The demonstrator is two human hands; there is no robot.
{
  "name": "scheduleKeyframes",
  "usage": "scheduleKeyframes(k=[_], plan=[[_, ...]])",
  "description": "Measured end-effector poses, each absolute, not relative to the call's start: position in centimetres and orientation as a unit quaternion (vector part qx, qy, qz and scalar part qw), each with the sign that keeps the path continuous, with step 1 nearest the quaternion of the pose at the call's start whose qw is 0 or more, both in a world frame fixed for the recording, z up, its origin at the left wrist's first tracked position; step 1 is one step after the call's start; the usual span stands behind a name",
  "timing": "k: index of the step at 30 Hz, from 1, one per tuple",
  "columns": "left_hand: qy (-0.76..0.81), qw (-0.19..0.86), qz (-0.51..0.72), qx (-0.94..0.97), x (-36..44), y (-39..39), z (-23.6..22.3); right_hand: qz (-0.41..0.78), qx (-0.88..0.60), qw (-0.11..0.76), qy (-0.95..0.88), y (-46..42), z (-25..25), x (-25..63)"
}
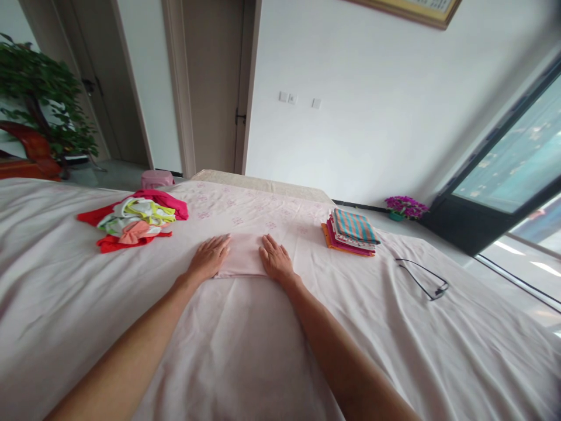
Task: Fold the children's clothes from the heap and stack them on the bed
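Note:
A folded pale pink cloth [242,255] lies flat on the pink sheet [236,333] in front of me. My left hand [210,255] rests flat on its left side, fingers stretched forward. On its right side my right hand [276,256] lies palm down, fingers also stretched out. To the left is a loose heap of crumpled clothes [139,217] in red, pink, white and yellow-green. At the right stands a neat stack of folded cloths [353,231], with a blue-and-orange checked one on top.
Black-framed glasses [432,283] lie on the sheet at the right. Beyond the sheet's far edge are a pink stool [156,178] and a pot of purple flowers [405,207]. A leafy plant [44,99] and a red wooden chair [28,155] stand far left.

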State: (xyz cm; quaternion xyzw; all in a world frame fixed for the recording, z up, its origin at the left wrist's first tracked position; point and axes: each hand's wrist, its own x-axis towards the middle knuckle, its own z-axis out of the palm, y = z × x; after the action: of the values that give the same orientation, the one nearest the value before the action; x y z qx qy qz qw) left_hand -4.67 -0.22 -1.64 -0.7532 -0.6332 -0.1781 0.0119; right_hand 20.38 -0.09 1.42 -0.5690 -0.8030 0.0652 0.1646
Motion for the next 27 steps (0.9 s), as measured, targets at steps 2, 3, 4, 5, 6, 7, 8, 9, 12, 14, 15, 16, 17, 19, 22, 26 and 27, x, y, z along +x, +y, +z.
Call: scheduleKeyframes(k=[2,3,4,5,6,7,8,9,12,14,15,16,17,19,22,26,27], plan=[[-0.632,0.016,-0.183,-0.753,-4.68,-0.18,-1.73,0.064,-0.569,0.169,-0.802,-0.08,1.37,20.38],[-0.632,0.019,-0.186,-0.752,-4.67,-0.16,-1.76,0.064,-0.569,0.171,-0.802,-0.06,1.33,20.38],[-0.631,0.021,-0.188,-0.752,-4.66,-0.14,-1.78,0.065,-0.569,0.173,-0.801,-0.02,1.27,20.38],[-0.631,0.022,-0.19,-0.752,-4.65,-0.12,-1.8,0.066,-0.569,0.174,-0.801,0.02,1.2,20.38],[-0.63,0.024,-0.191,-0.752,-4.64,-0.1,-1.82,0.068,-0.569,0.175,-0.801,0.08,1.13,20.38],[-0.629,0.025,-0.192,-0.753,-4.64,-0.07,-1.84,0.069,-0.57,0.176,-0.8,0.14,1.06,20.37],[-0.628,0.025,-0.192,-0.754,-4.65,-0.04,-1.87,0.071,-0.57,0.177,-0.799,0.2,0.99,20.38],[-0.626,0.026,-0.193,-0.755,-4.65,-0.02,-1.91,0.072,-0.57,0.179,-0.799,0.25,0.93,20.38],[-0.623,0.028,-0.196,-0.757,-4.67,0.04,-2.06,0.077,-0.563,0.185,-0.802,0.39,0.8,20.4],[-0.621,0.032,-0.2,-0.757,-4.67,0.04,-2.15,0.081,-0.569,0.184,-0.797,0.51,0.7,20.39],[-0.621,0.035,-0.202,-0.757,-4.66,0.02,-2.18,0.083,-0.58,0.183,-0.789,0.57,0.64,20.38],[-0.62,0.039,-0.203,-0.757,-4.65,0.0,-2.19,0.084,-0.595,0.18,-0.778,0.63,0.58,20.38],[-0.62,0.042,-0.202,-0.757,-4.63,-0.03,-2.19,0.084,-0.612,0.179,-0.766,0.68,0.53,20.38],[-0.617,0.049,-0.2,-0.76,-4.63,-0.09,-2.16,0.082,-0.643,0.179,-0.74,0.7,0.46,20.43],[-0.61,0.057,-0.203,-0.764,-4.68,-0.12,-2.14,0.081,-0.657,0.183,-0.727,0.56,0.52,20.63],[-0.608,0.06,-0.206,-0.764,-4.78,0.0,-2.3,0.104,-0.637,0.178,-0.742,0.57,0.73,20.96],[-0.609,0.06,-0.206,-0.763,-4.8,0.04,-2.36,0.116,-0.637,0.179,-0.741,0.68,0.77,21.01]])
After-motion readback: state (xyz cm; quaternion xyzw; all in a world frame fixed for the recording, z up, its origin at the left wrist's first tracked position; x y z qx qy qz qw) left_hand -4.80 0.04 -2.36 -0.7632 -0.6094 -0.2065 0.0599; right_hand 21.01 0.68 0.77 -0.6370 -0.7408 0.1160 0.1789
